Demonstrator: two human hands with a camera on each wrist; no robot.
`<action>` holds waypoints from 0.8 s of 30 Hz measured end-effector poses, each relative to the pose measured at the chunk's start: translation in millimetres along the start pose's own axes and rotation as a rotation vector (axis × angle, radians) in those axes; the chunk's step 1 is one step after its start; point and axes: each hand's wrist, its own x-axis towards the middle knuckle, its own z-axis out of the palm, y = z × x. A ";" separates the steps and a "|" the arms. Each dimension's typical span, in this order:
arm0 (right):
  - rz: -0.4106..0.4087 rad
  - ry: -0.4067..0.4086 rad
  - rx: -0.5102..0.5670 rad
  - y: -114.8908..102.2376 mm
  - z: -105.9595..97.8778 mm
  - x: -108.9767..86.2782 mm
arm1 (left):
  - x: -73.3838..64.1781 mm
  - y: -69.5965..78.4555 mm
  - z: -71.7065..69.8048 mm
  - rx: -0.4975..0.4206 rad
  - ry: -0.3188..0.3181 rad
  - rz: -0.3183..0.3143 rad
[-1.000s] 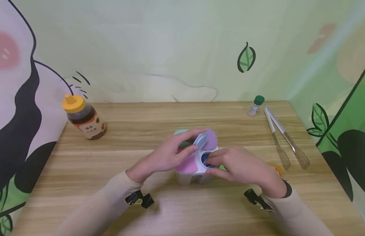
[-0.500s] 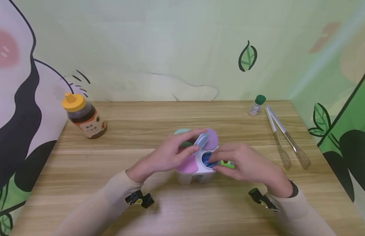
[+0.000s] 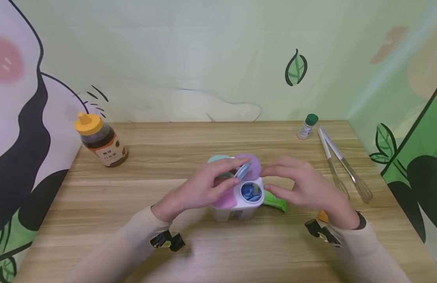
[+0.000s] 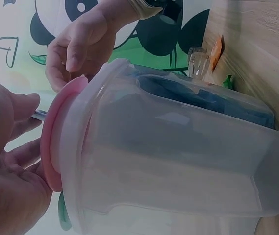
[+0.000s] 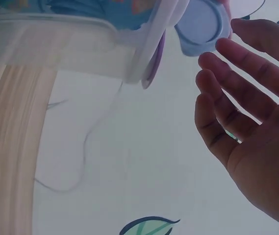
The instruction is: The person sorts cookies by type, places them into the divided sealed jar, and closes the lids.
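Note:
A four-part storage box [image 3: 223, 214] with clear walls and teal, purple and pink lids stands on the table in the head view. Its blue flip lid [image 3: 243, 171] is raised, pinched between the thumb and fingers of my left hand [image 3: 204, 182]. Under that lid the round opening shows small blue packets [image 3: 251, 192] inside. My right hand [image 3: 303, 184] is just right of the opening, fingers spread from the thumb and holding nothing. In the right wrist view its fingers [image 5: 237, 83] are loosely bent near the blue lid, while blue contents show through the box wall.
A green packet [image 3: 275, 201] lies against the box's right side, with an orange object [image 3: 323, 215] partly under the right wrist. Whisk-ended metal tongs [image 3: 345, 165] and a green-capped shaker bottle [image 3: 307, 126] are at right. A yellow-capped jar of dark syrup [image 3: 103, 141] stands at left.
My right hand has come out of the round opening and moved right, its fingers apart, uncovering the blue packets. The left hand still holds the blue lid, now tipped slightly further upright.

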 end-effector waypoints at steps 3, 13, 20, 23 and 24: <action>0.029 0.018 0.011 5.3 0.0 -0.9 | 0.0 0.6 1.1 -0.021 -0.001 -0.001; 0.190 0.018 -0.015 29.1 3.8 -15.4 | -1.1 6.2 2.7 0.026 -0.033 -0.058; 0.277 -0.020 -0.012 39.7 12.3 -28.1 | -1.1 9.9 4.6 0.196 -0.063 -0.020; 0.322 -0.043 -0.011 43.4 17.5 -32.9 | -1.6 10.3 6.0 0.228 -0.066 -0.003; 0.334 -0.049 -0.011 44.6 19.2 -34.3 | -1.8 10.5 6.2 0.237 -0.064 0.003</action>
